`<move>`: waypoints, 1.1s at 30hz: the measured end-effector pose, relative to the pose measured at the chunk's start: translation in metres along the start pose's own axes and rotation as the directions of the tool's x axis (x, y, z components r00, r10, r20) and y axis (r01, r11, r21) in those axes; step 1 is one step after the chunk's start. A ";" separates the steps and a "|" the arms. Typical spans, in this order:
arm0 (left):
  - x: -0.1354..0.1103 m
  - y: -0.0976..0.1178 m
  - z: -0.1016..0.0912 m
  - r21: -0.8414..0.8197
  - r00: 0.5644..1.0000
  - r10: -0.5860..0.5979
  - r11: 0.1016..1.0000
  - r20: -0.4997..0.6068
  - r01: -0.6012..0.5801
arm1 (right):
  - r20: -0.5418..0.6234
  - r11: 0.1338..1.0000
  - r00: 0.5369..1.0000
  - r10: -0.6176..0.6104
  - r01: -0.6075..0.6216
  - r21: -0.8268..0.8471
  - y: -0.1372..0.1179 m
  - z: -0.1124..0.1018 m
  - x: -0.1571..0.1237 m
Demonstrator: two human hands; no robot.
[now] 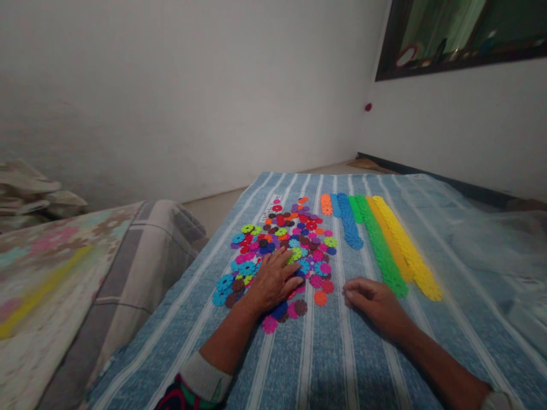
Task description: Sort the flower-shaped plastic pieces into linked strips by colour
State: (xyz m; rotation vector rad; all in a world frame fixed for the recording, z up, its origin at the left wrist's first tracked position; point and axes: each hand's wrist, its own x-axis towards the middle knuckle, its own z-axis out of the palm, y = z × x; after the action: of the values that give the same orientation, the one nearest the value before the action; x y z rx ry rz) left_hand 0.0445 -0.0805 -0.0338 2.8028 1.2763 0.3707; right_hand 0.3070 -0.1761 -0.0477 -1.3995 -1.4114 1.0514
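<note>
Discs (305, 266) lie in a heap on the striped cloth (316, 353), under your loosely spread left hand (273, 277). They look light and stiff, so pinch the bumpy rim. Your right hand (371, 297) is curled; I cannot tell if it holds one

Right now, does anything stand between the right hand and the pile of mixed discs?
Nothing visible does: only striped cloth shows between the right hand and the pile of mixed discs. The left hand rests on the pile.

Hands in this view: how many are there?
2: the left hand lies on the pile of colourful discs, and the right hand, fingers curled, is over the striped cloth, to the pile's right.
</note>
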 end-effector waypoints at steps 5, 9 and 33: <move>-0.002 -0.016 -0.003 -0.039 0.988 -0.075 0.997 -0.132 0.070 | -0.001 1.000 1.000 0.001 -0.001 -0.025 -0.001 0.000 -0.001; -0.009 -0.031 -0.014 0.007 0.953 -0.275 0.960 -0.124 0.278 | 0.003 0.999 1.000 0.007 -0.007 -0.033 0.002 0.000 -0.002; -0.001 -0.010 -0.010 -0.024 0.944 -0.309 0.949 0.118 0.314 | -0.054 0.993 0.999 -0.002 -0.004 -0.121 0.011 -0.003 -0.005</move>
State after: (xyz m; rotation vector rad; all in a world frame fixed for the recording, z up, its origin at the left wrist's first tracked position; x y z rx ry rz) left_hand 0.0344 -0.0750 -0.0255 2.4862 1.6282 0.2166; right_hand 0.3131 -0.1814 -0.0576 -1.5042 -1.4557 0.9347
